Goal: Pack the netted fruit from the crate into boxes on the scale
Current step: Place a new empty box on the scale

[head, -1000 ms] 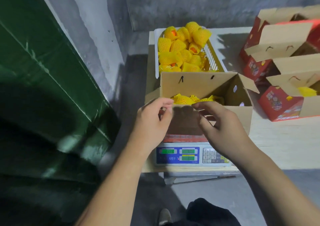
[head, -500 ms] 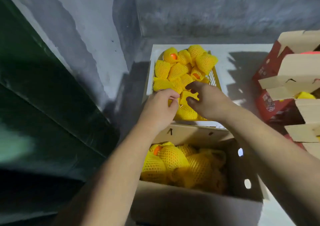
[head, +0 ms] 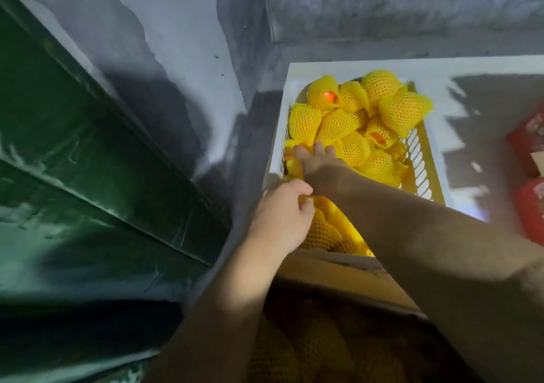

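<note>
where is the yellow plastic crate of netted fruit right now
In the head view the yellow slatted plastic crate sits upper right of centre on the white table, just beyond the brown cardboard box, with the right hand reaching into its near-left corner.

Lighting uneven: netted fruit [head: 353,123] brightly lit, the box [head: 338,338] below in deep shadow. Hard-edged shadows fall across the white counter [head: 459,68]. Motion blur throughout; wide-angle bending at edges.

crate [head: 424,159] open from above, packed with netted fruit [head: 403,112], cardboard box wall [head: 338,274] at its near edge
</note>
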Motion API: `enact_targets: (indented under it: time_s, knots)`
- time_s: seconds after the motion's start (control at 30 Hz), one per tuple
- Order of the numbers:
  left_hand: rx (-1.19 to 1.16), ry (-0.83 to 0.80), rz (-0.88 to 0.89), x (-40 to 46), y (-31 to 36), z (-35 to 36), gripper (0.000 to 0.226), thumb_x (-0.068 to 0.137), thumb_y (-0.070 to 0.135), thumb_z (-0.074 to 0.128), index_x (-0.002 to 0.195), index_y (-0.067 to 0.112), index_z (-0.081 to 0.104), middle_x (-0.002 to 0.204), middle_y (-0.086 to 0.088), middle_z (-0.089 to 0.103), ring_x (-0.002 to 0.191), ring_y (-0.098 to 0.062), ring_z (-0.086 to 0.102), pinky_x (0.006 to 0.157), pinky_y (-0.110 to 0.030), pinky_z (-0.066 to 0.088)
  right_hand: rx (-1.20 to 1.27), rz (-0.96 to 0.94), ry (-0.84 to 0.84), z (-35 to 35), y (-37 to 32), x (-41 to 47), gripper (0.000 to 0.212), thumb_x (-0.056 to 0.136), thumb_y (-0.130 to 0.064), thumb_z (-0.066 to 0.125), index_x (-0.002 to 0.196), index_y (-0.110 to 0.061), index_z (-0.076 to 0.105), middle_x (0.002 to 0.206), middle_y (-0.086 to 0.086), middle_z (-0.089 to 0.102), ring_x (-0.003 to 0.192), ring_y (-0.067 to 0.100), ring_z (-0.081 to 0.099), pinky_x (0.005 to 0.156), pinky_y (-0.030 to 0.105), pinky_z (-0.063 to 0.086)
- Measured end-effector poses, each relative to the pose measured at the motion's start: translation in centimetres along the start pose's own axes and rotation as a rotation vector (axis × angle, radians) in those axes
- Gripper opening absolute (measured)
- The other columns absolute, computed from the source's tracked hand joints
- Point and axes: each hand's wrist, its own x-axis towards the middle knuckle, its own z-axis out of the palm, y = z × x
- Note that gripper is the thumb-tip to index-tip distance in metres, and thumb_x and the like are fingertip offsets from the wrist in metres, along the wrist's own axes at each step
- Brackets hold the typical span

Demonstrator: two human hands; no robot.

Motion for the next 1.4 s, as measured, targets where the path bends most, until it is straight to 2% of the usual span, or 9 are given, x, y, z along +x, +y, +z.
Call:
enact_targets:
  time_s: [0.27,0.53,0.63,0.73,0.9,1.0,1.1,1.23,1.4]
  knots:
    - [-0.096,-0.028,-0.006,0.4,-1.1,1.0,0.035,0.104,0.037,0.055,0.138,0.035,0.062,0.141,0.009,0.062,0.128,-0.019,0.058,0.108,-0.037,0.046,0.181,0.068,0.088,0.8,0.4,0.4,0.075,0.078,-0.037,0.082,0.138,-0.027,0.038,0.137,0.011,0.026,0.116,0.045,0.056,0.084,0.048,0.051]
    - [-0.475,0.066,-0.104,1.9,0.8,1.2,0.067,0.102,0.060,0.047,0.161,0.031,0.029,0.164,0.001,0.036,0.145,-0.024,0.042,0.113,-0.039,0.038,1.173,0.063,0.164,-2.0,2.5,-6.8,0.020,0.088,-0.041,0.071,0.104,-0.029,0.067,0.075,-0.007,0.063,0.066,0.011,0.056,0.050,0.020,0.047]
    - [-0.865,-0.089,-0.264,1.7,2.9,1.0,0.077,0.097,0.071,0.047,0.162,0.041,0.020,0.168,0.007,0.026,0.140,-0.034,0.049,0.105,-0.046,0.051,1.364,0.038,0.099,-4.0,2.5,-9.6,0.030,0.094,-0.052,0.064,0.097,-0.024,0.075,0.091,0.001,0.069,0.075,0.012,0.063,0.060,0.031,0.052]
    - [-1.202,-0.181,-0.325,1.5,4.3,0.4,0.068,0.094,0.059,0.066,0.153,0.038,0.040,0.154,0.002,0.049,0.119,-0.036,0.066,0.078,-0.049,0.064,1.410,0.068,0.163,-5.6,3.0,-11.5,0.042,0.100,-0.044,0.061,0.112,-0.004,0.070,0.091,0.017,0.063,0.078,0.025,0.058,0.065,0.044,0.048]
    - [-1.328,-0.233,-0.311,1.2,5.6,0.7,0.052,0.095,0.045,0.073,0.140,0.034,0.050,0.134,0.001,0.061,0.114,-0.029,0.067,0.074,-0.052,0.063,1.557,0.237,0.117,-6.4,3.4,-11.5,0.039,0.094,-0.049,0.070,0.116,-0.016,0.072,0.110,0.013,0.076,0.101,0.033,0.073,0.090,0.051,0.058]
    - [-1.320,-0.141,-0.345,1.0,5.9,1.3,0.058,0.092,0.048,0.074,0.141,0.037,0.045,0.127,0.009,0.055,0.109,-0.022,0.062,0.069,-0.043,0.064,1.677,0.247,0.106,-6.3,3.7,-10.6,0.038,0.098,-0.056,0.058,0.110,-0.021,0.068,0.108,0.011,0.074,0.098,0.031,0.072,0.088,0.048,0.058]
    - [-1.201,-0.069,-0.364,1.2,4.8,1.7,0.070,0.089,0.051,0.076,0.147,0.038,0.040,0.142,0.003,0.053,0.116,-0.026,0.062,0.070,-0.041,0.065,1.127,0.166,0.333,-5.1,7.6,-9.8,0.026,0.103,-0.033,0.051,0.110,-0.012,0.064,0.103,0.008,0.065,0.096,0.028,0.062,0.081,0.039,0.051]
    - [-0.841,-0.060,-0.197,1.1,3.5,3.0,0.075,0.089,0.059,0.071,0.152,0.042,0.033,0.127,0.024,0.044,0.118,-0.012,0.045,0.082,-0.027,0.044,-0.099,0.065,-0.392,-0.2,12.3,-10.5,0.049,0.099,-0.040,0.058,0.143,-0.019,0.052,0.138,0.010,0.059,0.119,0.030,0.061,0.088,0.038,0.051]
    - [-0.628,-0.151,-0.057,0.5,3.8,4.8,0.076,0.087,0.062,0.069,0.149,0.043,0.031,0.128,0.020,0.038,0.114,-0.012,0.043,0.083,-0.029,0.041,-0.312,0.063,-0.268,3.6,12.6,-11.5,0.083,0.092,-0.029,0.069,0.159,-0.031,0.021,0.153,0.011,0.045,0.136,0.043,0.049,0.099,0.051,0.047]
